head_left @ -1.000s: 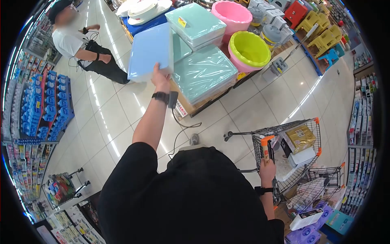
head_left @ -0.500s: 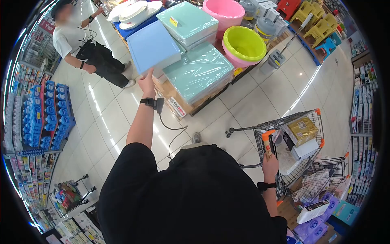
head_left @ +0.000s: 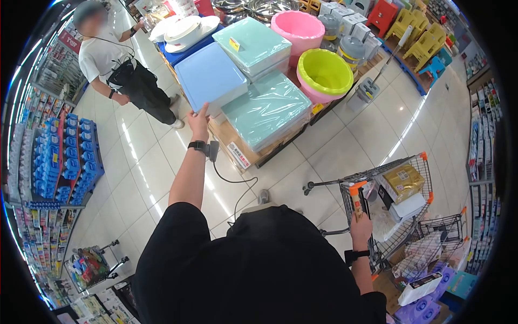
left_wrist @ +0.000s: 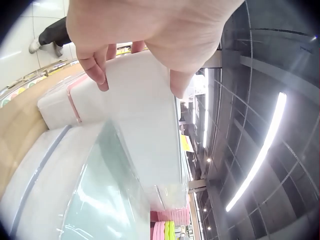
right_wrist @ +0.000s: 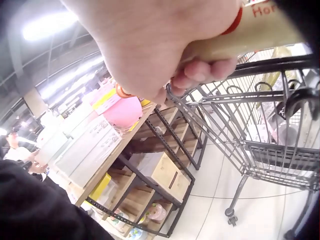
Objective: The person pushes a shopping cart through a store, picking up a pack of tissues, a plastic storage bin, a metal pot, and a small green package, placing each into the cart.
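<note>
On the display table we see one box stack at the near corner, the lidded box to its left by the left edge, and a second stack behind both. Farther along the left edge, dishes sit on a tray; bowls lie farther back. Basins stand along the right edge. Off that edge we find a bucket, then stools on a pallet. Well apart to our right is the trolley, packages inside. A person stands beyond the left edge.

black short-sleeved top | dark wristbands | black left-wrist cable | grey shoe
</note>
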Tool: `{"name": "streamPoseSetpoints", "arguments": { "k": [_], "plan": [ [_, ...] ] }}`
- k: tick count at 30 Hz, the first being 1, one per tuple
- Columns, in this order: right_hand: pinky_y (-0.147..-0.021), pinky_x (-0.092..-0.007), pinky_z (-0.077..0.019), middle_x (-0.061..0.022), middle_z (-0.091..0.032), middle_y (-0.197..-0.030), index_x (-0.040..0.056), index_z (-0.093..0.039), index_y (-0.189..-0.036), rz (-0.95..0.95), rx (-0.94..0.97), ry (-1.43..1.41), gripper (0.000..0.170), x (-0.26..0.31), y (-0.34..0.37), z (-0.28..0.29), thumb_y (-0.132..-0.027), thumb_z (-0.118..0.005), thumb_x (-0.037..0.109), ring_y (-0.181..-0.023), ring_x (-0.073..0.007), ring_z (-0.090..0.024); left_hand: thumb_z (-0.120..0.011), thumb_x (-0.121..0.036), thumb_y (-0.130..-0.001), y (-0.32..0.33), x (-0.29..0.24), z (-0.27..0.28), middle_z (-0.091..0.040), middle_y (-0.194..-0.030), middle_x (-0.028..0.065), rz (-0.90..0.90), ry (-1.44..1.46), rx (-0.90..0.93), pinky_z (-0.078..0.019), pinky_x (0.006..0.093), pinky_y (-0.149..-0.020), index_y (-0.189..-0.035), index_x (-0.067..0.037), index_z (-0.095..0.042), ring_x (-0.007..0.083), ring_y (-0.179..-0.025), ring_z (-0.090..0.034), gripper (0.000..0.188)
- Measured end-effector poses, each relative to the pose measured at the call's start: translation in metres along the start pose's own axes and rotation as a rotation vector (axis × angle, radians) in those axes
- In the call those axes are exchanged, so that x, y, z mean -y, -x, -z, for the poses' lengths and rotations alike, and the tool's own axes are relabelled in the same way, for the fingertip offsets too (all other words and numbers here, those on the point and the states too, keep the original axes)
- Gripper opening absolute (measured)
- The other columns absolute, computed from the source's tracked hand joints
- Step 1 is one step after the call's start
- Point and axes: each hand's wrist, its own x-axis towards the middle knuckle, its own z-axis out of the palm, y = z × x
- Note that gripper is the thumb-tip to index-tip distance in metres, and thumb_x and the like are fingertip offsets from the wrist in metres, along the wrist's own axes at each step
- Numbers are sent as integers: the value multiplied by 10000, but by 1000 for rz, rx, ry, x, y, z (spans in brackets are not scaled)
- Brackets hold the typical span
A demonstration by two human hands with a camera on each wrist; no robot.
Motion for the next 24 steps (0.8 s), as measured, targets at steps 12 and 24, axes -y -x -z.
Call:
{"name": "streamPoseSetpoints", "arguments": {
  "k": [12,24],
  "plan": [
    [-670,-531,-520,-221,-686,-772,34,-665,-869,25,-44,-25,360,1,0,0,-919,-665,390,-748,-446,-673,-890,-325,-771,20,8,-16,-622,-1135,115,85,62,-60,-518,317,-747,-1298,-27,-417,204,-889,-643,768],
    [-731,-545,-542,-248,-694,-818,44,-659,-931,-11,31,-27,406,4,2,8,-929,-619,448,-810,-466,-682,-798,-371,-832,31,13,3,-593,-1077,55,307,345,131,-457,311,-777,-1194,-132,-577,187,-922,-563,487]
  ]
}}
